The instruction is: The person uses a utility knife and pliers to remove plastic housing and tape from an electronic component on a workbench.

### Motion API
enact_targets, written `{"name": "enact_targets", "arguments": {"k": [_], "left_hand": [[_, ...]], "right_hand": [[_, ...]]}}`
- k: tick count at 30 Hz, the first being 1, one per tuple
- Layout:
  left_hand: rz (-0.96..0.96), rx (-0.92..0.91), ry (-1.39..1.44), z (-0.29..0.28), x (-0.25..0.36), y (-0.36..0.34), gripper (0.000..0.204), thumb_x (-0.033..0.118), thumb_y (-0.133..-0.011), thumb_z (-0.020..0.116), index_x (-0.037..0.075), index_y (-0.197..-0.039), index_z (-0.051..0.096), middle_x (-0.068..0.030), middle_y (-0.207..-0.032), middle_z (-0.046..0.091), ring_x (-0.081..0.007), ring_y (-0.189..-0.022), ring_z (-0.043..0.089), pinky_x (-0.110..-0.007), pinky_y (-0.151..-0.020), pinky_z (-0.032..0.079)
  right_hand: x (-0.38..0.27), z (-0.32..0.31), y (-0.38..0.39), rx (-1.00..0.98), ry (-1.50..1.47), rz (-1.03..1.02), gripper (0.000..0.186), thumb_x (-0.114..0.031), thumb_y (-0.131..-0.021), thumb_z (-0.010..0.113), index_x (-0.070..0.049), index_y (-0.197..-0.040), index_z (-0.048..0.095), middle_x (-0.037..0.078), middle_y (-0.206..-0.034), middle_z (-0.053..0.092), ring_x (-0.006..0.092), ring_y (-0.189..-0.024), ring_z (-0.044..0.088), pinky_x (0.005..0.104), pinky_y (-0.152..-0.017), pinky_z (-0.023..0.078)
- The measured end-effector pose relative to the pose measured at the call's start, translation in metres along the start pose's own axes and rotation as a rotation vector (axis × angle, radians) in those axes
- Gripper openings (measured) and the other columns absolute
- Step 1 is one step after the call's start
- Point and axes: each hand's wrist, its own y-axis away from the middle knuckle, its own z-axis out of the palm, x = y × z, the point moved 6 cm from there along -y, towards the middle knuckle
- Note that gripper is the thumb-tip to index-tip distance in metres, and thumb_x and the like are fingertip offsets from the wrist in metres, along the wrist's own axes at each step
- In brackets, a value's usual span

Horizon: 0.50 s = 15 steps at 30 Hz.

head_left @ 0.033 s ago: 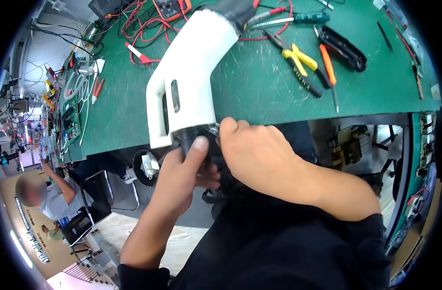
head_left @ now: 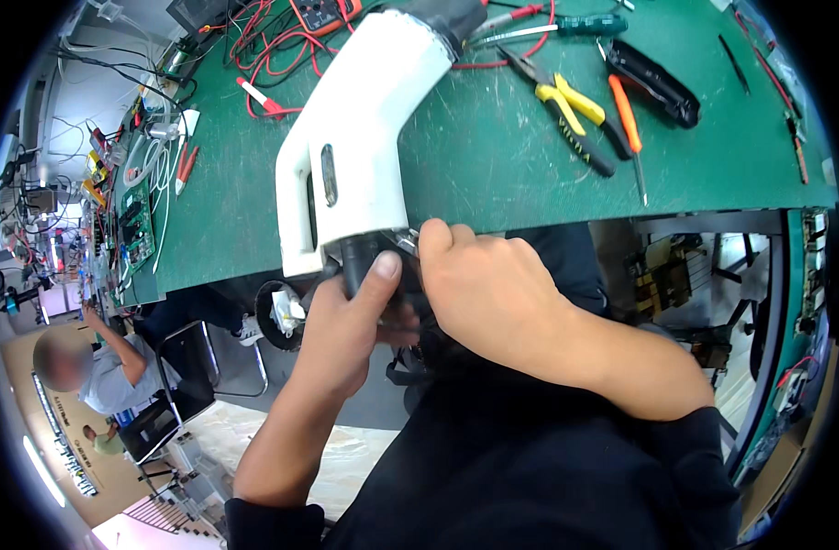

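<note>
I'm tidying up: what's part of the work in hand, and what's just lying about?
In hand:
white curved housing
black cylinder at its end, held by the left hand
shiny metal piece, apparently gripped by the right hand

Lying about:
yellow-and-black pliers
orange-handled screwdriver
green-handled screwdriver
multimeter
black shell (possibly related)

The white housing (head_left: 363, 133) is showing smooth, plastic-like walls; the black cylinder (head_left: 358, 259) at its near end is looking matt. The green tabletop (head_left: 484, 174) is showing scratches. Far right, a black shell (head_left: 656, 84) is gleaming like glossy plastic.
</note>
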Motion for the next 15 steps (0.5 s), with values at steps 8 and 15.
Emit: {"name": "enact_targets", "arguments": {"k": [8,15], "left_hand": [[0.236,0.171,-0.149,0.003,0.001,0.003,0.041,0.037,-0.095,0.063,-0.003,-0.092,0.059,-0.006,-0.077,0.057,-0.0138,-0.064,0.059,-0.029,-0.057,0.055],[0.24,0.156,-0.223,0.006,-0.004,0.014,0.044,0.041,-0.094,0.063,-0.003,-0.094,0.059,-0.0068,-0.077,0.057,-0.0139,-0.064,0.059,-0.029,-0.055,0.054]], "right_hand": [[0.008,0.014,0.021,0.244,-0.064,0.058,0.035,-0.017,-0.067,0.078,0.0,-0.082,0.051,0.013,-0.068,0.063,0.0251,-0.059,0.068,0.0333,-0.052,0.055],[0.013,0.03,0.037,0.171,-0.334,0.117,0.025,-0.009,-0.077,0.069,0.005,-0.085,0.05,0.022,-0.073,0.064,0.0375,-0.065,0.068,0.0418,-0.058,0.056]]}}
